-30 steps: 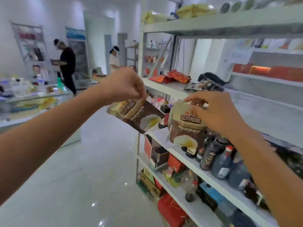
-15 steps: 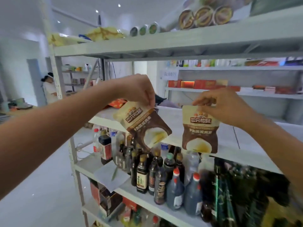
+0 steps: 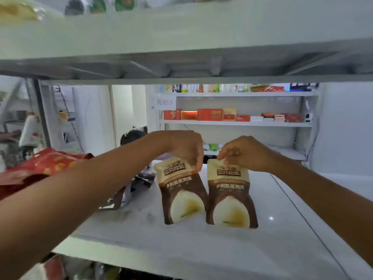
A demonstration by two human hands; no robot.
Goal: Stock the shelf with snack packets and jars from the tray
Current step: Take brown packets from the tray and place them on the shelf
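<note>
Where they stand side by side on the white shelf [image 3: 201, 247], the left hand [image 3: 187, 150] pinches the left packet [image 3: 181, 193] at its six o'clock, the right hand [image 3: 245, 153] the right packet [image 3: 231, 197]; both cream-topped, brown-bottomed.

Both hands were in over the glossy white shelf board [image 3: 141, 239]! The left hand [image 3: 187, 147] pinched the top edge of a cream-and-brown plastic snack pouch [image 3: 181, 195], held upright. Just beside it at 3 o'clock, the right hand [image 3: 246, 153] pinched a matching second pouch [image 3: 232, 201]. Crinkled red foil packets [image 3: 40, 168] lay out at 9 o'clock.
</note>
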